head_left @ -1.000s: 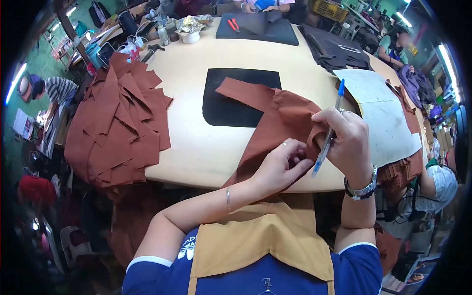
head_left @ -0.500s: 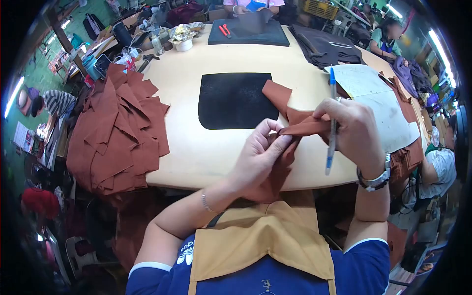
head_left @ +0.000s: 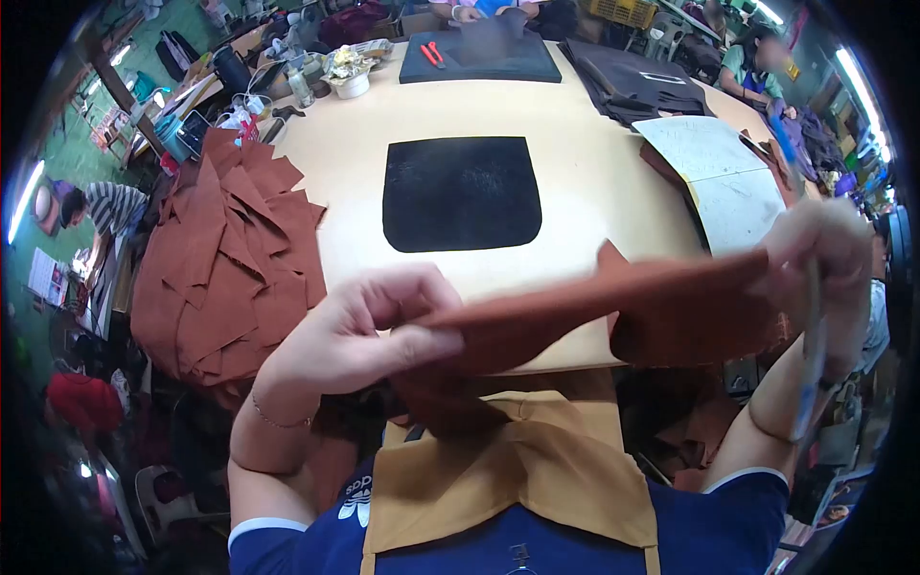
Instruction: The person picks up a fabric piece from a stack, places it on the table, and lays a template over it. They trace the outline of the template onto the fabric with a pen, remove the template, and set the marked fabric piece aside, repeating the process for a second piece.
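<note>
A strip of rust-brown fabric point(head_left: 575, 307) is stretched between my two hands, above the front edge of the table. My left hand point(head_left: 374, 331) pinches its left end between thumb and fingers, and a loose part hangs below. At the other end, my right hand point(head_left: 815, 268), blurred by motion, grips the cloth and also holds a pen point(head_left: 810, 355) that points down. Beyond the fabric, a black panel with rounded lower corners point(head_left: 462, 192) lies flat on the table.
Rust fabric pieces point(head_left: 230, 268) are heaped at the table's left. A pale marked sheet point(head_left: 724, 172) lies right, near dark folded cloth point(head_left: 632, 81). Red-handled scissors point(head_left: 431, 55) rest on a dark board point(head_left: 527, 65). Co-workers are at the far side and right.
My hands have moved apart and nearer to me, drawing the bunched fabric out into a long strip. The fabric has left the black panel, whose right edge now shows fully.
</note>
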The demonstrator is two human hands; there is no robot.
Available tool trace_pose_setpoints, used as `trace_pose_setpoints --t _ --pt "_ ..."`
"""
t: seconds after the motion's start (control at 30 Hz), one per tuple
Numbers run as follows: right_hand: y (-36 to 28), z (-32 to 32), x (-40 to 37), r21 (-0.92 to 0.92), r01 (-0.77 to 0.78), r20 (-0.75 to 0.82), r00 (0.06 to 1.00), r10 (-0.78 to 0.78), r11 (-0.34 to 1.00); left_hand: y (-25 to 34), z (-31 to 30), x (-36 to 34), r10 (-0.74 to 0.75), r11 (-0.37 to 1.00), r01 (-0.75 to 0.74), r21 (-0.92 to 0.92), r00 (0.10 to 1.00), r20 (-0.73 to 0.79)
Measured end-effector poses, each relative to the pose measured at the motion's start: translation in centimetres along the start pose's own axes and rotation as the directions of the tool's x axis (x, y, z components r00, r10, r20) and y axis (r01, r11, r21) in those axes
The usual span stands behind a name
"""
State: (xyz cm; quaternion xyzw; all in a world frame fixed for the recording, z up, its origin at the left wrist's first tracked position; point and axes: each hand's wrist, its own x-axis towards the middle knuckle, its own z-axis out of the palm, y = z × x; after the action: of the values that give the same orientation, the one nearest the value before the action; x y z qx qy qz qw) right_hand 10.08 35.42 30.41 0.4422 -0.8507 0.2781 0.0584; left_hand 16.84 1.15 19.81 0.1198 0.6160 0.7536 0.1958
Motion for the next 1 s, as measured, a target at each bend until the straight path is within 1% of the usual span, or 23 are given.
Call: trace_pose_setpoints --t 0.07,0.1,0.13,0.17,0.23,0.27,0.3,0.33,0.37,0.43,0.47,0.5,0.57,0.6,0.63,0.73,0.77,0.8,0.83,0.87,0.9,0.93,1.0 --pt "0.6 -0.4 0.1 0.071 -0.030 -0.096 0.995 0.037 0.997 0.3 1.3 0.7 0.101 0.994 -0.105 -0.028 0.989 -0.112" --pt "0.9 0.7 0.5 0.135 -0.036 -0.168 0.984 0.059 0.990 0.6 1.5 0.8 0.083 0.997 -0.083 0.007 0.995 -0.059" --pt "1.2 1.2 0.8 0.188 -0.030 -0.197 0.978 0.068 0.982 0.7 1.7 1.0 0.064 0.997 -0.063 0.044 0.998 -0.005" --pt "1.6 1.5 1.0 0.263 -0.007 -0.185 0.981 0.057 0.965 0.4 2.2 1.4 0.101 0.988 -0.098 0.123 0.995 -0.017" --pt "1.5 2.6 1.6 0.363 0.067 -0.132 0.991 -0.020 0.930 0.4 3.1 2.4 0.040 0.948 -0.026 0.317 0.998 -0.038" --pt "0.6 3.3 2.1 0.253 0.116 -0.122 0.989 -0.088 0.961 0.5 3.6 3.0 0.008 0.914 0.015 0.405 0.998 -0.055" --pt "-0.3 3.9 2.5 0.141 0.170 -0.112 0.982 -0.155 0.975 1.4 4.4 3.5 -0.117 0.836 0.141 0.530 0.990 -0.078" --pt "-0.9 4.3 2.9 -0.066 0.229 -0.080 0.969 -0.233 0.971 1.0 4.9 4.1 -0.008 0.729 0.033 0.684 0.999 -0.039" --pt "-1.1 5.2 2.9 -0.275 0.267 -0.027 0.958 -0.285 0.924 0.9 4.9 4.2 0.017 0.712 -0.003 0.702 1.000 -0.013" --pt "-0.8 5.9 2.6 -0.323 0.171 0.169 0.978 -0.121 0.931 0.7 5.1 4.4 0.070 0.670 -0.083 0.738 0.996 0.049" --pt "-0.1 5.8 2.6 -0.281 0.114 0.304 0.952 -0.024 0.953 0.7 5.1 4.5 0.096 0.647 -0.124 0.752 0.992 0.081" --pt "0.4 5.5 2.6 -0.227 0.083 0.265 0.964 -0.020 0.970 0.6 5.2 4.7 0.122 0.624 -0.164 0.764 0.986 0.112" --pt "1.4 5.0 2.4 -0.105 0.029 0.192 0.981 -0.008 0.994 1.3 4.7 4.6 0.020 0.575 -0.084 0.814 0.996 0.089" --pt "1.7 4.6 2.3 -0.098 0.024 0.166 0.986 -0.007 0.995 1.5 4.3 4.4 -0.034 0.547 -0.042 0.836 0.997 0.072" --pt "1.7 3.9 2.2 -0.089 0.017 0.138 0.990 -0.005 0.996 1.4 3.9 4.1 -0.104 0.552 0.019 0.834 0.994 0.046" --pt "1.4 1.9 1.7 -0.074 -0.016 0.077 0.997 0.022 0.997 -0.7 2.3 3.1 0.160 0.664 -0.154 0.732 0.985 0.061" --pt "1.1 1.3 1.6 -0.053 -0.033 0.064 0.997 0.036 0.998 -0.8 2.6 2.6 0.180 0.826 -0.116 0.552 0.982 -0.062" --pt "1.4 1.2 1.2 -0.045 -0.051 0.039 0.998 0.053 0.998 -0.3 3.2 2.0 0.168 0.937 -0.097 0.334 0.968 -0.189" --pt "1.8 1.1 0.9 -0.036 -0.068 0.015 0.998 0.069 0.997 0.2 3.6 1.7 0.124 0.991 -0.100 0.094 0.943 -0.309" --pt "2.2 1.0 0.5 -0.026 -0.085 -0.010 0.996 0.085 0.996 0.9 2.7 1.1 0.229 0.945 -0.135 0.299 0.925 -0.304" --pt "2.0 0.4 0.5 -0.061 -0.030 0.006 1.000 0.031 0.998 1.8 2.1 0.0 0.174 0.967 -0.118 0.226 0.953 -0.248" --pt "2.3 -0.3 0.3 -0.038 -0.003 0.028 1.000 0.004 0.999 2.8 1.5 -1.1 0.124 0.984 -0.096 0.153 0.975 -0.185" --pt "2.8 -1.6 -0.2 0.009 0.049 0.073 0.996 -0.049 0.999 4.9 -0.6 -1.8 0.067 0.921 -0.088 0.380 0.996 0.066"
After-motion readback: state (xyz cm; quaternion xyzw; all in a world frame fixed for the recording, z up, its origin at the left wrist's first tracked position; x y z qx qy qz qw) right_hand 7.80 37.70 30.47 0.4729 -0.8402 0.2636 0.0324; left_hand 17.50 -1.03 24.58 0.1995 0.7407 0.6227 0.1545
